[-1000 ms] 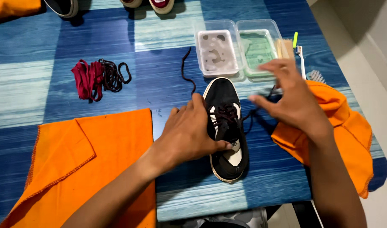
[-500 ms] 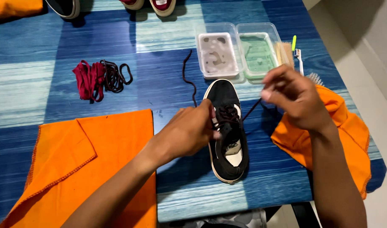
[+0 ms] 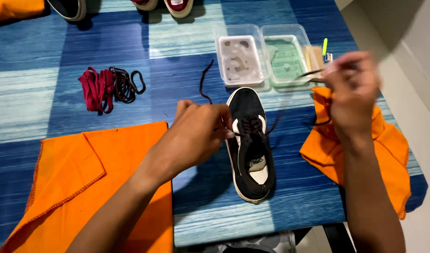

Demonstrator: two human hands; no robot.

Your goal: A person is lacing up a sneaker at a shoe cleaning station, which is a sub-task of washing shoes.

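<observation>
A black sneaker (image 3: 250, 140) with a white sole lies on the blue striped table, toe pointing away from me. My left hand (image 3: 196, 133) rests against its left side at the eyelets, fingers pinched around the dark lace there. My right hand (image 3: 351, 96), blurred, is raised to the right of the shoe and holds the other end of the dark shoelace (image 3: 313, 73), drawn out taut. A loose lace end (image 3: 203, 84) curls on the table beyond the left hand.
Two clear tubs stand behind the shoe, one with grey liquid (image 3: 238, 58), one with green (image 3: 284, 56). A brush (image 3: 315, 56) lies beside them. Orange cloths lie at left (image 3: 74, 173) and right (image 3: 388, 145). Red and dark laces (image 3: 107, 84) are bundled at left. Other shoes (image 3: 177, 5) sit at the far edge.
My right hand has lifted up and to the right, pulling the lace out through the eyelets. My left hand stayed at the shoe's left side.
</observation>
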